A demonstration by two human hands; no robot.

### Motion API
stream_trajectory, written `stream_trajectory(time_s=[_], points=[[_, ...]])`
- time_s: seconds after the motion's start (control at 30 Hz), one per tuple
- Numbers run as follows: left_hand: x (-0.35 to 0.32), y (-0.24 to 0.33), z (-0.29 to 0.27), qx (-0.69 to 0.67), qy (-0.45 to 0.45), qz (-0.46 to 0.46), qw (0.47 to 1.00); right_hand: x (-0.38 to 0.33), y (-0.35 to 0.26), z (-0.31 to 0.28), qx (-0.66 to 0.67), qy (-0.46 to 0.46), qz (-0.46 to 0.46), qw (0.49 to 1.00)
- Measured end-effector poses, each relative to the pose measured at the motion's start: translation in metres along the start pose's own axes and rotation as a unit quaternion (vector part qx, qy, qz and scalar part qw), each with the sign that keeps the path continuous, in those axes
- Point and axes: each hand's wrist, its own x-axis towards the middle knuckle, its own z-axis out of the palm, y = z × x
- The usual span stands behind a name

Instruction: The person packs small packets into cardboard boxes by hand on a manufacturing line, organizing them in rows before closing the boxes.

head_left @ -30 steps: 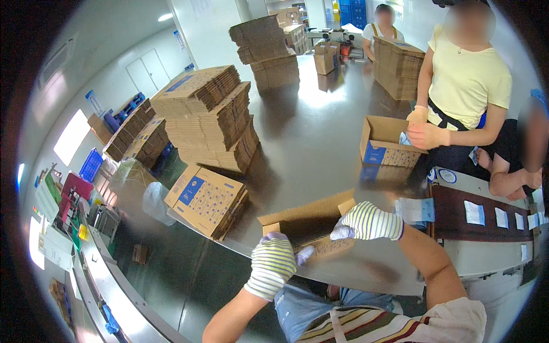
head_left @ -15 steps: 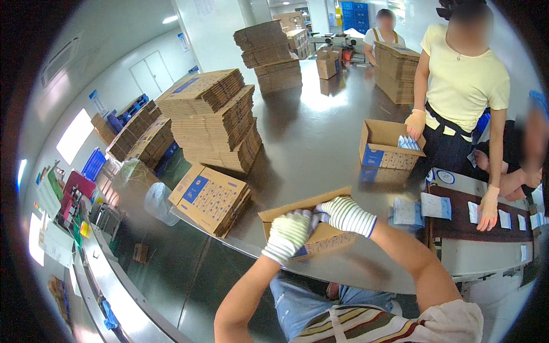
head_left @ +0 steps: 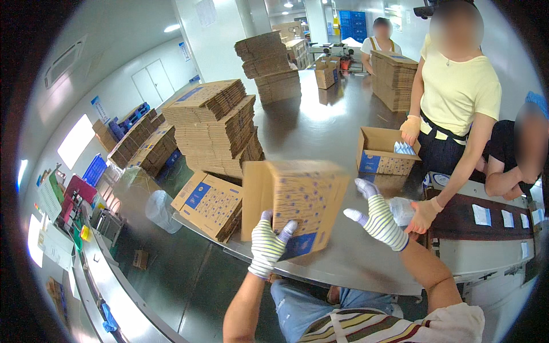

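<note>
A brown cardboard box [head_left: 309, 206] with a blue printed label is tipped up over the near edge of the metal table, slightly blurred by motion. My left hand [head_left: 270, 243], in a striped white glove, grips its lower near side, thumb pressed on the printed face. Just right of the box, my right hand [head_left: 378, 222] in a matching glove is open and touches nothing, its fingers pointing up and left. To the left, flattened cartons [head_left: 210, 200] lie in a low stack at the table's edge.
A tall stack of flat cartons [head_left: 214, 134] rises behind the low one. Across the shiny table [head_left: 303, 128], an open carton [head_left: 380, 163] holds white-blue packets. A co-worker's gloved hand [head_left: 424, 216] holds packets close to my right hand, beside a conveyor belt [head_left: 457, 220] carrying more.
The box has been lifted and turned from lying low on the table to standing tipped up. My right hand has let go of it and opened. The co-worker's hand has moved left, gathering packets.
</note>
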Motion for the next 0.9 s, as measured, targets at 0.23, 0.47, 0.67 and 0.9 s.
stream_trajectory(time_s=[0.23,0.47,0.67,0.9], points=[[-0.065,-0.042,0.066,-0.276,-0.051,-0.164,0.946,0.022,-0.045,0.009,-0.088,-0.172,0.015,0.981],[-0.122,-0.127,0.072,-0.513,-0.202,-0.391,0.738,0.011,-0.033,0.086,-0.173,-0.38,-0.073,0.906],[-0.084,-0.068,-0.063,0.331,-0.167,-0.19,0.909,-0.009,-0.021,0.085,-0.187,-0.404,-0.179,0.877],[-0.026,-0.008,-0.061,0.552,-0.251,0.211,0.767,0.013,0.002,0.067,-0.151,-0.396,-0.225,0.877]])
